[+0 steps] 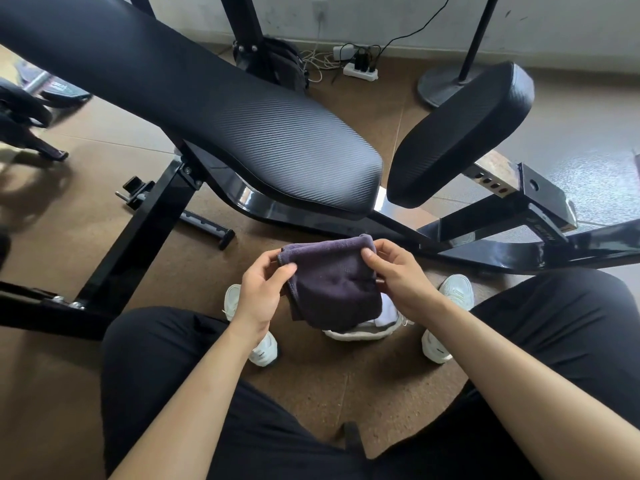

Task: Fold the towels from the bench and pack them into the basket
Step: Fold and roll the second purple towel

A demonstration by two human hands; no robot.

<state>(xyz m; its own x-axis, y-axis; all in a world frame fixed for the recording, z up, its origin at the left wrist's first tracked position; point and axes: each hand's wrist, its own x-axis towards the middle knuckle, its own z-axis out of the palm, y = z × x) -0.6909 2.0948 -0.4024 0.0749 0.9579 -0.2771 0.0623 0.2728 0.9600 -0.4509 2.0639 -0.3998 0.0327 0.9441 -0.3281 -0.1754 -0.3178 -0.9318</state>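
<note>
A dark purple towel [332, 282] is held in the air just in front of the bench [242, 116], below the near end of its long black pad and above the brown floor [69, 237]. The towel is seen folded over on itself, with a rounded fold along its top edge and its lower part hanging loose. Its left edge is gripped by the left hand [263, 289], the thumb laid over the front of the cloth and the fingers curled behind it. Its upper right corner is pinched by the right hand [398, 275], the thumb pressed on top and the other fingers bent round the edge. Both forearms are stretched toward the bench from the lower edge of the view, above knees clad in black trousers [156, 358]. A pale, white-rimmed object [360, 332] lies on the floor directly under the towel, on the near side of the bench frame; it is mostly hidden, and whether it is the basket cannot be told. White shoes [265, 351] are planted on the floor on either side of that object. Behind the bench, by the wall, a white power strip [360, 71] with black plugs and a round grey stand base [446, 86] are seen.
</note>
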